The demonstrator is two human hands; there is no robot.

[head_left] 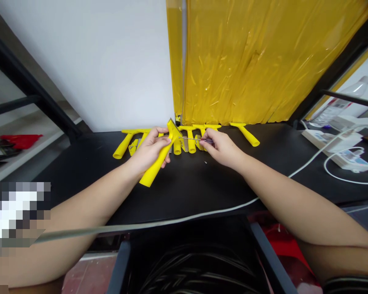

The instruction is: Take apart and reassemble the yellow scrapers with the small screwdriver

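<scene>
A yellow scraper [158, 162] with a hollow, flared handle is gripped by my left hand [151, 148], fingers wrapped round it and the handle end tilted down towards me. A thin metal edge shows at its head. My right hand [218, 145] pinches a screwdriver [189, 139], whose slim shaft points left and reaches the scraper's head. The screwdriver's handle is mostly hidden by my fingers. Behind both hands, several more yellow scrapers lie in a row along the back of the black table, among them one at the left [122, 145] and one at the right [248, 135].
A tiny light-coloured piece [205, 163] lies on the black table [184, 196]. White power strips [340, 153] with cables stand at the right, near a clear plastic bottle [346, 98]. A pale cable [184, 219] runs across the front edge. Yellow film [248, 61] covers part of the back.
</scene>
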